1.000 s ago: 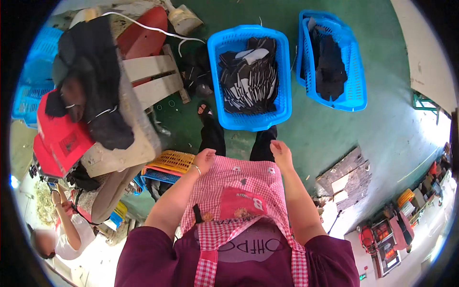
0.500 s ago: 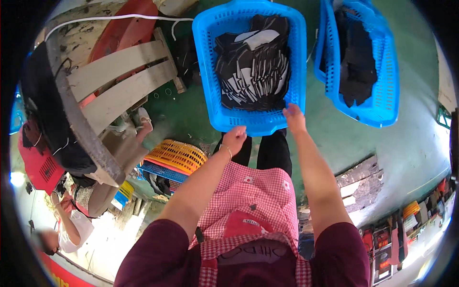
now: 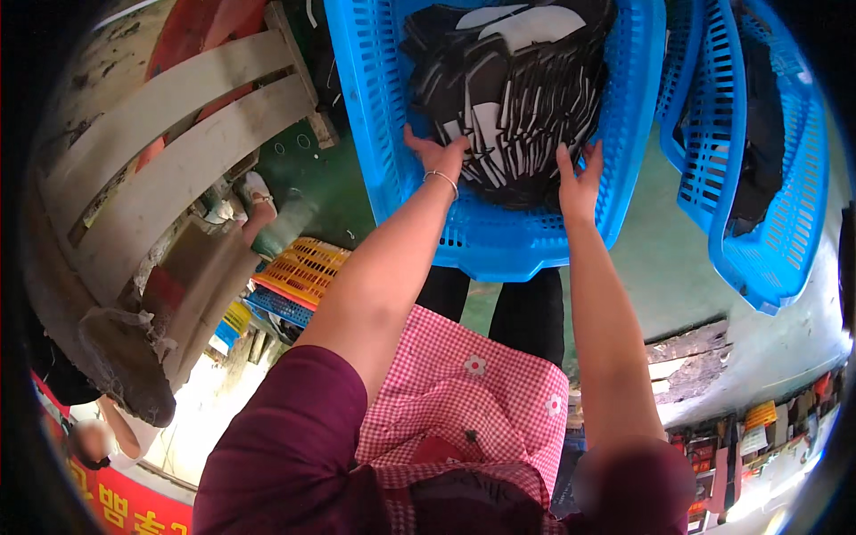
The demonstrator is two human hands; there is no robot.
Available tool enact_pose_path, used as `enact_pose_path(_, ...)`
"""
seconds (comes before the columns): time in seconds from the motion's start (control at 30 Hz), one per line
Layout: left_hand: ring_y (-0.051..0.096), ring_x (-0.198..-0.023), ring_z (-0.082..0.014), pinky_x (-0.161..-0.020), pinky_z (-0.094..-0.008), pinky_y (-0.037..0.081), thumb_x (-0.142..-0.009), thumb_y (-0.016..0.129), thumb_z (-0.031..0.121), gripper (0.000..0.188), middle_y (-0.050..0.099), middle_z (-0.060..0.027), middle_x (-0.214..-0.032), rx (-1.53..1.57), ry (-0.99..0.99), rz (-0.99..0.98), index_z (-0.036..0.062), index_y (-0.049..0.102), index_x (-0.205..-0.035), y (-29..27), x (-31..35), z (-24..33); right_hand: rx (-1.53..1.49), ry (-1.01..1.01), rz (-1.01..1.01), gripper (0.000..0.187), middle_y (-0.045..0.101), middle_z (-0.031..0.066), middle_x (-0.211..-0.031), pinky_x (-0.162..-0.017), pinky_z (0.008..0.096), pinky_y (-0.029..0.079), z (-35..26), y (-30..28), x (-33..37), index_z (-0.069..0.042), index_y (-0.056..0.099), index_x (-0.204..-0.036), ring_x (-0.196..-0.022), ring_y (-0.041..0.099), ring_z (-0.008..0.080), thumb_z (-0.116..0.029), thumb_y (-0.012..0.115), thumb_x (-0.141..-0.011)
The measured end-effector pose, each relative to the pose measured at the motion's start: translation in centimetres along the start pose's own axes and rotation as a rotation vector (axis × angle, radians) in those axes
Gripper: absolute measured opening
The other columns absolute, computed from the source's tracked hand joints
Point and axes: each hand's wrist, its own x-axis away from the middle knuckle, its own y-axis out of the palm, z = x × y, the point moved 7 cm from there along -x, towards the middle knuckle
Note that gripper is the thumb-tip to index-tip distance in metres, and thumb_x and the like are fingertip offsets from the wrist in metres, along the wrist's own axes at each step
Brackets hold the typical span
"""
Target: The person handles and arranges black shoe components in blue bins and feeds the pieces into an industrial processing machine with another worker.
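A large blue plastic basket (image 3: 361,116) stands in front of me on the floor. Inside it lie stacked flat black cut pieces (image 3: 526,98) with pale undersides or edges, many of them on edge in a fanned row. My left hand (image 3: 437,159) reaches over the basket's near left part, thumb and fingers apart, at the near left side of the pile. On the opposite side, my right hand (image 3: 580,178) is by the near right of the pile, its fingers also spread. Both hands are close against the pieces; whether they press on them is hard to tell.
Another pair of nested blue baskets (image 3: 722,169) with black material stands to the right. At left is a slatted bench (image 3: 169,169) beside a seated person's foot (image 3: 259,196). A yellow basket (image 3: 308,267) sits on a stack nearby. Shelves (image 3: 758,437) stand at lower right.
My hands have moved from the basket's near rim into it, beside the pile. The basket appears larger and closer in view, as I lean over it.
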Motion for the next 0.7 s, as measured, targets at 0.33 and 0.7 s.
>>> enact_pose_path(0.33,0.053,-0.111,-0.0240,-0.092,-0.0353,0.047,-0.063,0.086,0.014,0.089,0.048,-0.0157,-0.122,0.337,0.198,-0.430,0.0060,0.028,-0.130,1.5,1.9,3.5,-0.162,0.071,0.031,0.086,0.031,0.0190,-0.150,-0.115,0.0384,0.022,0.7,1.4,-2.4,0.001,0.026,-0.147,-0.138,0.031,0.0298,-0.049,0.064,-0.089)
enact_pose_path(0.7,-0.002,-0.138,-0.0520,-0.115,-0.0547,0.014,-0.062,0.085,0.040,0.117,0.007,-0.0317,-0.151,-0.307,0.264,-0.558,-0.0081,0.016,-0.143,9.1,12.3,3.3,-0.474,0.182,-0.074,0.090,0.029,0.0161,-0.152,-0.114,0.0400,0.023,1.9,0.9,-3.8,-0.002,0.021,-0.150,-0.140,0.027,0.0304,-0.059,0.057,-0.090)
